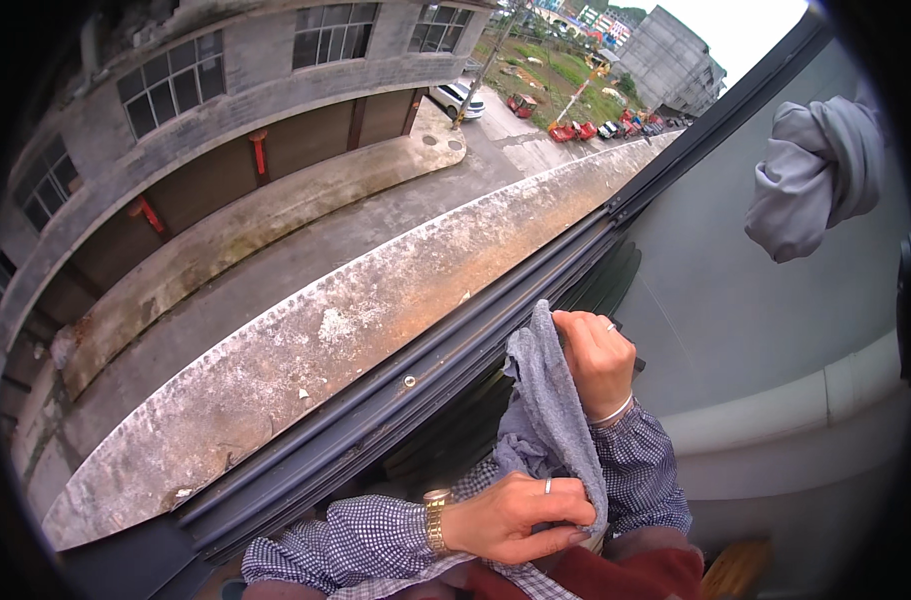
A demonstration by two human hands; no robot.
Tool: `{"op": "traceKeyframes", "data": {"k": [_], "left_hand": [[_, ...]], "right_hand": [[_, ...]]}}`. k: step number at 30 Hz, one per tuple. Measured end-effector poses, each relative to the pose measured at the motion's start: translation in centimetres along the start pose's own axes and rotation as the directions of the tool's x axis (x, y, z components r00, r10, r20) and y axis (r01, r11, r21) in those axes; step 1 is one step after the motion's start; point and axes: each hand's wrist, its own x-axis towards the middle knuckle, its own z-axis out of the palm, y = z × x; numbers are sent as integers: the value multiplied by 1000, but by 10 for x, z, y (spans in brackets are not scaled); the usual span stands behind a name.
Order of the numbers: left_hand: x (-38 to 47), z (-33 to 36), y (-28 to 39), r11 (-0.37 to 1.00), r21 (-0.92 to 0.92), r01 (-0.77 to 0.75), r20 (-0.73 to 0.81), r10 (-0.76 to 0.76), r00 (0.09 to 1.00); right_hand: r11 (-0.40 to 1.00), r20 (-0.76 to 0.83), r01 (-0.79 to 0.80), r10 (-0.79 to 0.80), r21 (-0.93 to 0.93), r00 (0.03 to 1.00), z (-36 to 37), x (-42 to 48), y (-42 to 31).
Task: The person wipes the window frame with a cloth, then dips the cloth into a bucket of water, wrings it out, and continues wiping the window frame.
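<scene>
Both of my hands hold a grey-blue cloth (549,397) stretched between them, over my lap and beside the window frame. My left hand (523,517), with a ring and a gold-coloured wristwatch (436,520), grips the cloth's lower end between thumb and fingers. Farther up, my right hand (594,360), with a ring and a thin white bracelet, is closed around the upper part of the cloth. Left of the cloth runs a dark metal sliding-window track (395,390) with a round fitting (409,381) on it. The cloth's lower folds are partly hidden behind my left hand.
Outside the track lies a stained concrete ledge (350,322), with a drop to the street (275,262) beyond. A glass pane (695,300) stands at the right, with a knotted grey fabric (808,180) near it. A building (238,90) faces the window.
</scene>
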Motion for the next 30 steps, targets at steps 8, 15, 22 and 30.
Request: {"op": "traceKeyframes", "data": {"k": [8, 15, 22, 30], "left_hand": [[16, 10, -62, 910, -338, 238, -250, -331, 910], [64, -2, -125, 711, -664, 229, -356, -571, 740], [75, -12, -144, 710, -676, 196, -382, -566, 731], [57, -13, -141, 648, -742, 170, -368, -606, 705]], "right_hand": [[971, -64, -123, 112, -204, 992, 23, -7, 92], [908, 52, -198, 232, -368, 971, 76, 10, 186], [833, 269, -53, 237, -550, 934, 113, 31, 215], [935, 443, -142, 283, -325, 851, 95, 41, 215]]}}
